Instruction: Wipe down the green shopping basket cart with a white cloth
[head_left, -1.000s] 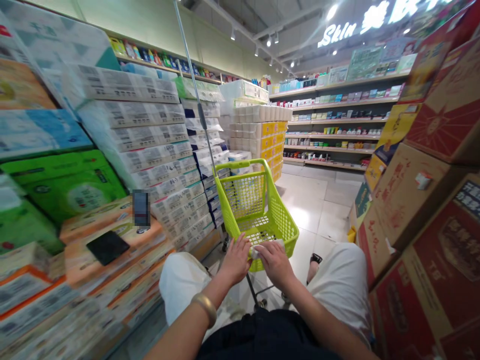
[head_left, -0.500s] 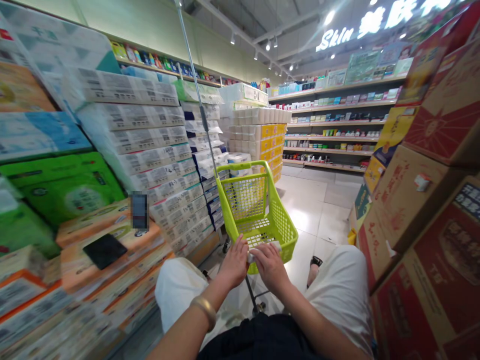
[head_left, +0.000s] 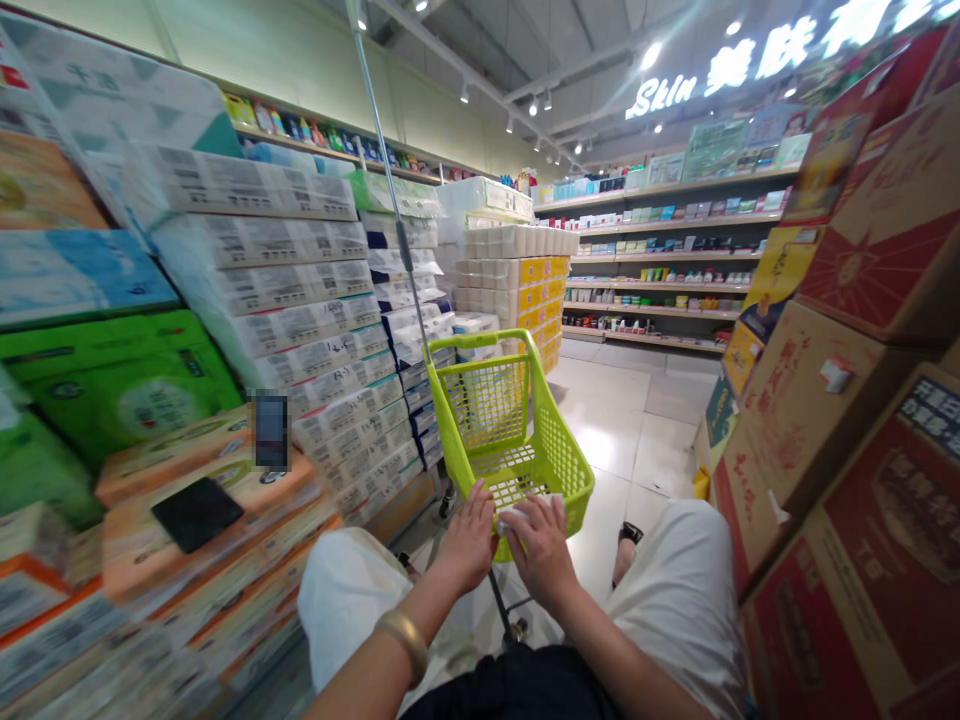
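cart basket dead ahead, just past the 2 knees. left hand at its near rim, right hand just beside, over a cloth wad. pole rises at basket's far left corner. left side: low pack pile nearer, tall pack stack behind it. on the low pile: flat pad, masked object behind it, to the right. right side: stacked cartons. far end: shelving, sign above. floor between cart and cartons.
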